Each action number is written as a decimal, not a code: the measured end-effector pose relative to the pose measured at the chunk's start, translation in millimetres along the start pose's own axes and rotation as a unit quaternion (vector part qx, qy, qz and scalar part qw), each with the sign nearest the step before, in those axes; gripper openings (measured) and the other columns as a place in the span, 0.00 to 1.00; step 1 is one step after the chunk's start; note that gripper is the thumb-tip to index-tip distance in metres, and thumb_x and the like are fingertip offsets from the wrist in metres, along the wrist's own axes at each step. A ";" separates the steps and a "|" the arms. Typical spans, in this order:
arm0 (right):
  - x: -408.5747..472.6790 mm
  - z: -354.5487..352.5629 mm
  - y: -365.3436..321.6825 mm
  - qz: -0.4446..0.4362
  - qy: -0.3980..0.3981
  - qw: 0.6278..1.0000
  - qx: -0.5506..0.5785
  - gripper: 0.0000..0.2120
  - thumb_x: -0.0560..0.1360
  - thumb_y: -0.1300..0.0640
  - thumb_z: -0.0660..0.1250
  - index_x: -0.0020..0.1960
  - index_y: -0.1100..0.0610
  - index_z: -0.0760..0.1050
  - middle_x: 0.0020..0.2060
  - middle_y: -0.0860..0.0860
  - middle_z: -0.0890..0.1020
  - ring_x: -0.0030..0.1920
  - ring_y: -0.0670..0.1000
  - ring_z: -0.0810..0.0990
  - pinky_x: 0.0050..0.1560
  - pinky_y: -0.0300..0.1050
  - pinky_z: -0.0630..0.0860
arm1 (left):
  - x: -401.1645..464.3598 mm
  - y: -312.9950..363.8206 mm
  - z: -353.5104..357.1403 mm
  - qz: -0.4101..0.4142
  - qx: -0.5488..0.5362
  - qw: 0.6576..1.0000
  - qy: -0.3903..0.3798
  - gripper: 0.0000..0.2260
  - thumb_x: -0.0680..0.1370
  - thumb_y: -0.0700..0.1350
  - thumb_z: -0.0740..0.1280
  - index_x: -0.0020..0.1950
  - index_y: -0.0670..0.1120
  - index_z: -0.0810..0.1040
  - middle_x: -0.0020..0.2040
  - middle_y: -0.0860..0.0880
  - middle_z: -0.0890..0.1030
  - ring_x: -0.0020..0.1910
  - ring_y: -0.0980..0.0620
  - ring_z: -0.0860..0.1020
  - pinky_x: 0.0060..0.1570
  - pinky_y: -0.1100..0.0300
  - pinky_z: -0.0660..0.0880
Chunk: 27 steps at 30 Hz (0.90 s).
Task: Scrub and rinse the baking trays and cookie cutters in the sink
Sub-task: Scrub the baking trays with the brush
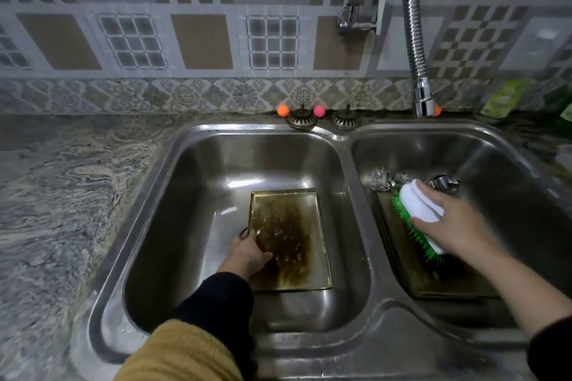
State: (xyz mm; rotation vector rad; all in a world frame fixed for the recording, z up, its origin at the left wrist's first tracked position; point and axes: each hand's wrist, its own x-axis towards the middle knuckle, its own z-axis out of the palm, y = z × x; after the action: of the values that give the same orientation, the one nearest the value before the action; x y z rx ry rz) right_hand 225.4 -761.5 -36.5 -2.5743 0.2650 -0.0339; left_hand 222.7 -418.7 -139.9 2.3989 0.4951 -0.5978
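Observation:
A dirty rectangular baking tray (294, 226) with brown stains lies flat in the left sink basin (192, 195). My left hand (249, 252) grips its left edge near the front. A second tray (402, 244) lies in the right basin (495, 164), partly hidden under my arm. My right hand (452, 223) holds a white scrub brush (418, 201) with green bristles, pressed against that tray. Small shiny cookie cutters (383, 179) lie at the tray's far end.
A flexible metal faucet (422, 99) hangs over the back of the right basin; no water flow is visible. Two drain strainers (301, 119) sit on the back rim by coloured balls (283, 110). A marbled counter (62, 195) extends left. Green packaging (504, 99) stands at back right.

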 end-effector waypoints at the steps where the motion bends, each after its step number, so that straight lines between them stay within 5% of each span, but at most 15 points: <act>1: 1.0 -0.5 0.2 -0.005 -0.002 1.000 -0.002 0.34 0.68 0.52 0.74 0.71 0.38 0.65 0.65 0.50 0.77 0.61 0.56 0.77 0.54 0.48 0.75 | -1.5 3.0 -2.2 0.001 0.038 0.999 -0.003 0.33 0.76 0.53 0.68 0.77 0.51 0.56 0.74 0.42 0.58 0.73 0.42 0.58 0.72 0.50 0.60; 5: 3.9 -6.7 4.4 -0.017 -0.015 1.000 -0.021 0.37 0.67 0.49 0.75 0.72 0.38 0.63 0.66 0.49 0.75 0.62 0.56 0.76 0.54 0.48 0.75 | -5.9 34.0 -8.3 0.047 0.135 0.990 -0.007 0.32 0.78 0.57 0.63 0.78 0.52 0.54 0.76 0.41 0.55 0.75 0.40 0.55 0.73 0.46 0.58; 8: 4.8 -15.0 14.0 -0.023 -0.032 0.998 -0.050 0.40 0.65 0.47 0.76 0.72 0.36 0.62 0.67 0.46 0.75 0.63 0.53 0.76 0.52 0.46 0.75 | -20.3 85.1 -10.4 0.151 0.180 0.972 0.023 0.24 0.79 0.54 0.61 0.74 0.52 0.64 0.72 0.44 0.67 0.72 0.41 0.63 0.69 0.45 0.65; 12: 5.3 -36.3 38.9 -0.034 -0.053 0.996 -0.070 0.38 0.66 0.49 0.74 0.71 0.33 0.61 0.65 0.44 0.76 0.58 0.51 0.78 0.44 0.42 0.71 | -56.8 161.9 1.6 0.309 0.143 0.926 0.161 0.16 0.79 0.51 0.60 0.67 0.53 0.73 0.61 0.49 0.75 0.62 0.45 0.72 0.58 0.49 0.74; 15: 14.8 -60.1 66.7 -0.032 -0.068 0.995 -0.068 0.38 0.65 0.48 0.73 0.70 0.33 0.62 0.66 0.44 0.75 0.61 0.51 0.77 0.50 0.45 0.75 | -79.3 204.9 32.1 0.365 0.092 0.915 0.147 0.13 0.79 0.49 0.60 0.62 0.54 0.75 0.56 0.49 0.76 0.55 0.46 0.77 0.53 0.50 0.76; 18: 26.4 -99.1 95.2 -0.038 -0.075 0.995 -0.052 0.38 0.64 0.48 0.72 0.71 0.35 0.63 0.69 0.43 0.72 0.65 0.50 0.74 0.58 0.46 0.74 | -77.8 228.3 77.9 0.329 0.117 0.935 0.061 0.13 0.80 0.47 0.60 0.63 0.54 0.75 0.60 0.50 0.76 0.56 0.47 0.77 0.53 0.55 0.75; 22: 61.4 -185.5 152.0 -0.040 -0.026 0.997 -0.057 0.35 0.68 0.53 0.73 0.72 0.41 0.64 0.68 0.48 0.73 0.64 0.52 0.74 0.53 0.41 0.69 | -60.1 268.9 153.9 0.215 0.117 0.969 0.017 0.13 0.80 0.45 0.60 0.64 0.48 0.76 0.65 0.43 0.74 0.62 0.43 0.74 0.61 0.52 0.73; 27: 98.4 -241.9 166.4 -0.065 0.041 0.995 -0.056 0.34 0.69 0.53 0.73 0.72 0.42 0.65 0.69 0.47 0.71 0.65 0.52 0.74 0.55 0.41 0.68 | -37.0 226.4 167.3 0.106 0.157 0.982 0.002 0.15 0.80 0.45 0.58 0.66 0.48 0.72 0.66 0.44 0.73 0.64 0.44 0.72 0.63 0.52 0.71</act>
State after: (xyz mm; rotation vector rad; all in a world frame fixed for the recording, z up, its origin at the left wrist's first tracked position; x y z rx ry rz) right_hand 272.8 -1044.9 78.8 -2.7019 0.1329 -0.1788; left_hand 250.6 -701.1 -133.6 2.7053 0.1486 -0.6115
